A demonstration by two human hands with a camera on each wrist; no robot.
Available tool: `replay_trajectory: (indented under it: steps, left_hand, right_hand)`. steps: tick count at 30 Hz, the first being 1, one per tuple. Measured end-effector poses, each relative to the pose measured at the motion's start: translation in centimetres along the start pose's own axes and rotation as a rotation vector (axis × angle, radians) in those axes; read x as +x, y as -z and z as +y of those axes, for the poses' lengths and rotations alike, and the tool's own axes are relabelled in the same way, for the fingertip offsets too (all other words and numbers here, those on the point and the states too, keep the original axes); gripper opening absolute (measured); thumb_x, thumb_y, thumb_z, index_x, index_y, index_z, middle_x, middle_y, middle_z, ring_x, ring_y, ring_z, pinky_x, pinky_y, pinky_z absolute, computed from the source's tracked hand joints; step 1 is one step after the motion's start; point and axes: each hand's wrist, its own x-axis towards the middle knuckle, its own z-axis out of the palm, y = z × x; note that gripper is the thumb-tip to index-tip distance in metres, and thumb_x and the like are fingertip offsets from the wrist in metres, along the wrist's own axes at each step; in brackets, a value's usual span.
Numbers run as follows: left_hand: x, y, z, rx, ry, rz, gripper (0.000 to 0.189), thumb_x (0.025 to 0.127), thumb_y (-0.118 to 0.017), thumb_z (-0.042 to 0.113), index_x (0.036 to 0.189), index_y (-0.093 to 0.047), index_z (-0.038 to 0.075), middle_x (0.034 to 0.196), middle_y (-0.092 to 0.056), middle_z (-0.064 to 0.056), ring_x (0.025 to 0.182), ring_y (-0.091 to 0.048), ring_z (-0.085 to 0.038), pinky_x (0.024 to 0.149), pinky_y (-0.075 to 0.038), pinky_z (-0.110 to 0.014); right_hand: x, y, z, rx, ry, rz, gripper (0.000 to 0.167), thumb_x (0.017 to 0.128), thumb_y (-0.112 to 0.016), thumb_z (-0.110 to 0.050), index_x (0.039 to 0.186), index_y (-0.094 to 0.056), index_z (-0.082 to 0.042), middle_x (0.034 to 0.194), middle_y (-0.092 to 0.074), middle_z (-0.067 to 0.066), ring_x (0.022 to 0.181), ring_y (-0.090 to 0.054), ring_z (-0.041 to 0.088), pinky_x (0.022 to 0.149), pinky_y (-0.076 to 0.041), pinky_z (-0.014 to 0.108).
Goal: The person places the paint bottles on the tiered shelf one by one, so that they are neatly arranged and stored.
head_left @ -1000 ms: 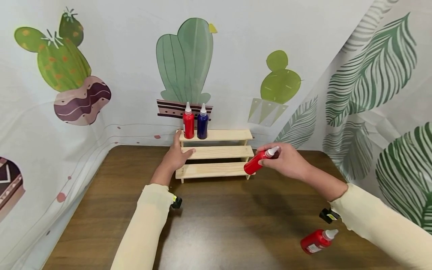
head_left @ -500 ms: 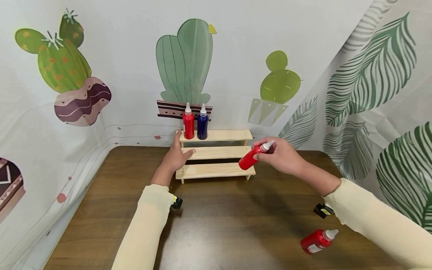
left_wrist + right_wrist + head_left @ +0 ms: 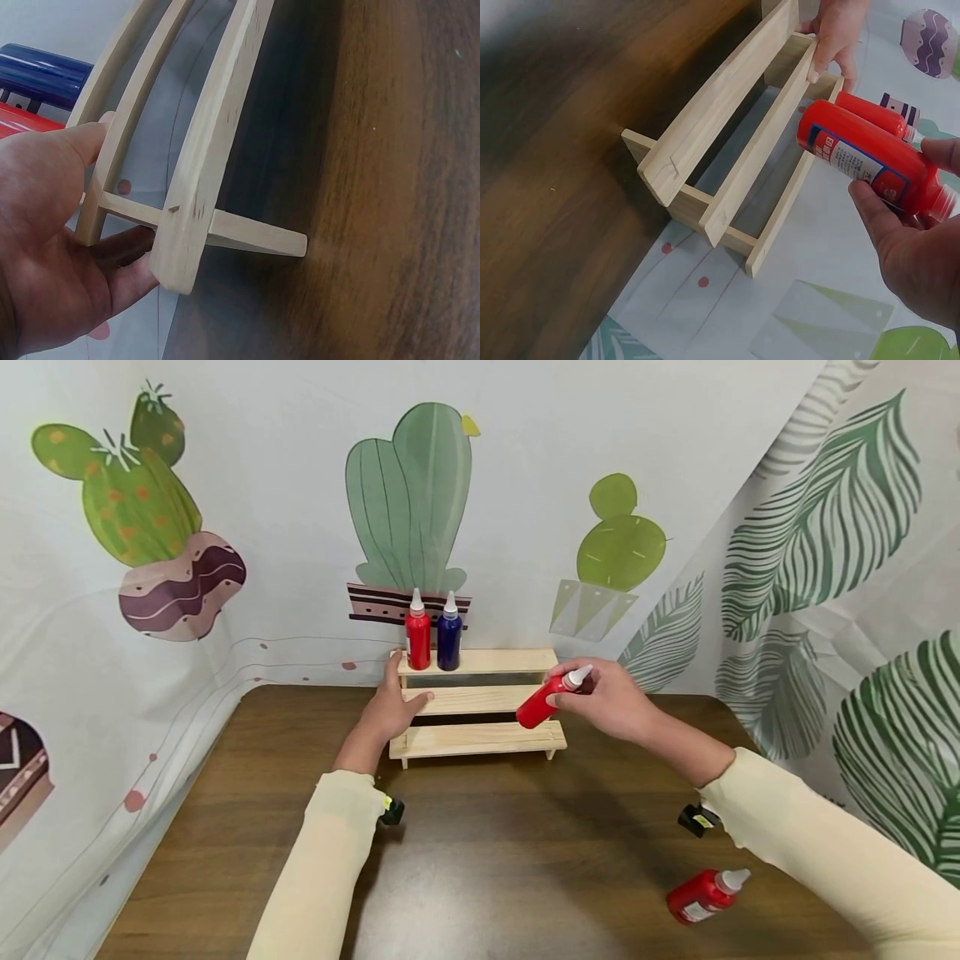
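We see a red bottle (image 3: pixel 540 702) with a white nozzle and a printed label, held in the right hand (image 3: pixel 606 693). It is tilted, base low to the left, nozzle up to the right, near the right end of the rack (image 3: pixel 480 739). That is pale wood, three stepped tiers, upright at the worktop's (image 3: pixel 480 860) far side, lowest tier nearest us.

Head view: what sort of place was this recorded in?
Probably a staged tabletop set indoors: a brown table is backed by a creased sheet printed with cacti and leaves, and a tiered wooden shelf stands on the table.
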Motion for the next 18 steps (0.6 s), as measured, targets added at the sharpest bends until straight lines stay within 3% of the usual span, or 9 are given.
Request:
replay_trajectory:
  steps: [18]
  left_hand:
    - [0.0, -0.1, -0.1, -0.011, -0.005, 0.001, 0.1, 0.107, -0.06, 0.044, 0.168, 0.017, 0.03, 0.176, -0.015, -0.026, 0.159, -0.028, -0.05, 0.125, -0.029, -0.069]
  right_hand:
    - [2.1, -1.3, -0.4, 0.074, 0.042, 0.031, 0.039, 0.092, -0.083, -0.01, 0.128, -0.071, -0.001, 0.122, -0.074, 0.022, 0.099, -0.075, 0.024, 0.079, -0.059, 0.017]
